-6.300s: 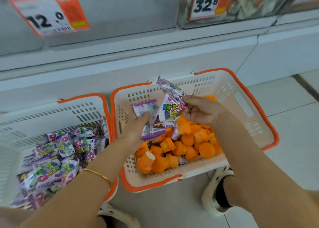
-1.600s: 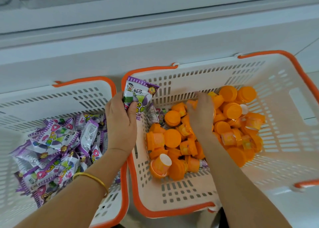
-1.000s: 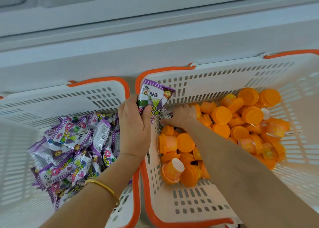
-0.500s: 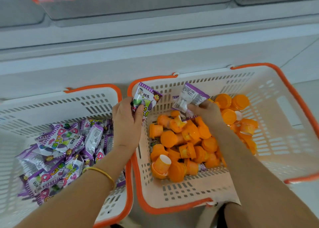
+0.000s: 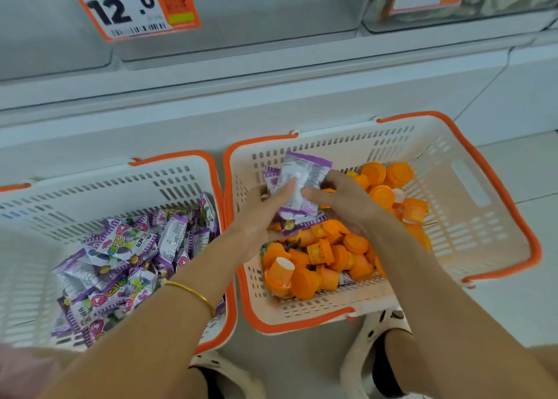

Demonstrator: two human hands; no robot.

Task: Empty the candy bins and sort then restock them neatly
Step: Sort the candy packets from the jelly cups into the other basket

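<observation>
- The left hand (image 5: 259, 217) and the right hand (image 5: 342, 207) meet above the right basket (image 5: 498, 187); the fingers of both are curled on a small bunch of purple packets (image 5: 302, 174).
- Under them, orange jelly cups (image 5: 332, 253) lie in this basket.
- The left basket (image 5: 90, 184) holds a pile of purple candy (image 5: 126, 257).

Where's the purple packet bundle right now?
Head view: the purple packets are held between the left hand and right hand, above the orange cups in the right basket, toward its back-left corner.
</observation>
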